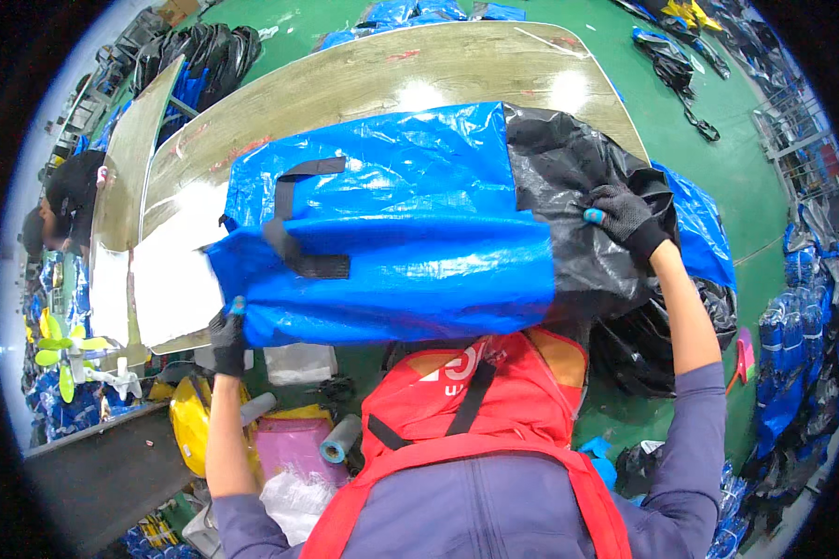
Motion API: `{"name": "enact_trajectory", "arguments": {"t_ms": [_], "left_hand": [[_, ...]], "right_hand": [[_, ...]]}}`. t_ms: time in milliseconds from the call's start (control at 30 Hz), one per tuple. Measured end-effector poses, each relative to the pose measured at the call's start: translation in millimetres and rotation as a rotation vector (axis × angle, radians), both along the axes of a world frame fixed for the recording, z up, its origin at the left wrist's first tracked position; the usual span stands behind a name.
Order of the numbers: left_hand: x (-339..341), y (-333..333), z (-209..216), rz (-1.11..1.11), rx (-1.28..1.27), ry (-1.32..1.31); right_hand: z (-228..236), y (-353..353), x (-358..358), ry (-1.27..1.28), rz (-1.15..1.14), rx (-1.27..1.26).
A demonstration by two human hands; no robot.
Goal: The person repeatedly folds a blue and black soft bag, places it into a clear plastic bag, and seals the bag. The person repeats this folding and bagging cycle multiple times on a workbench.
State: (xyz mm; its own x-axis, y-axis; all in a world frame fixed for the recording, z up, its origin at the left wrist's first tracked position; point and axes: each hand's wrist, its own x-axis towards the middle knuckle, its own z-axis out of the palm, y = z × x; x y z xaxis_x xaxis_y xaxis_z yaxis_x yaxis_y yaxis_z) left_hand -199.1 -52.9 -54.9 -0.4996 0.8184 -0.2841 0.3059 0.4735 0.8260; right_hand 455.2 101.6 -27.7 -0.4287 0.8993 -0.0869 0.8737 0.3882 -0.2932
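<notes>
A large blue-and-black woven plastic bag lies folded across the wooden table, its near side hanging over the front edge. A black webbing strap is attached to the blue part, toward the left. My left hand, in a dark glove with a blue thumb tip, pinches the near left corner of the blue sheet. On the right, my gloved right hand grips the wrinkled black end section, fingers curled into the material. The undersides of both grips are hidden.
The wood-grain table extends behind the bag. A green fan stands at the left, near a person. Blue and black bags lie on the green floor. Film rolls and yellow material sit below left.
</notes>
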Motion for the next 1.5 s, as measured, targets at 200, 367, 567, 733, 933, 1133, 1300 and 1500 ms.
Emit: {"name": "enact_trajectory", "arguments": {"t_ms": [200, 367, 567, 733, 933, 1133, 1300, 1500], "left_hand": [[37.2, 38.1, 6.7, -0.263, 0.004, 1.047], [150.3, 87.4, 55.1, -0.879, 0.582, 1.008], [202.4, 124.2, 3.4, -0.978, 0.269, 1.209], [226.3, 139.1, 40.1, -1.134, 0.143, 1.093], [360.5, 175.2, 24.0, -1.543, 0.59, 0.949], [357.0, 179.4, -13.5, -1.49, 0.78, 0.878], [361.5, 161.3, -14.0, -1.843, 0.712, 0.874], [377.8, 139.4, -35.5, -1.701, 0.682, 0.718]], "right_hand": [[-12.7, -6.7, 0.6, -0.049, 0.079, 0.223], [3.6, 9.5, -13.6, -0.286, 0.117, 0.077], [33.1, -7.7, -8.6, 0.219, -0.34, 0.121], [-8.8, -23.3, -18.5, -0.273, -0.125, 0.147], [5.5, -41.5, -23.3, -0.175, -0.215, 0.179], [14.7, -158.7, -65.2, -0.189, -0.029, 0.744], [55.6, -133.3, -48.6, 0.13, 0.051, 0.596], [83.6, 35.5, -61.9, -0.245, 0.039, -0.092]]}}
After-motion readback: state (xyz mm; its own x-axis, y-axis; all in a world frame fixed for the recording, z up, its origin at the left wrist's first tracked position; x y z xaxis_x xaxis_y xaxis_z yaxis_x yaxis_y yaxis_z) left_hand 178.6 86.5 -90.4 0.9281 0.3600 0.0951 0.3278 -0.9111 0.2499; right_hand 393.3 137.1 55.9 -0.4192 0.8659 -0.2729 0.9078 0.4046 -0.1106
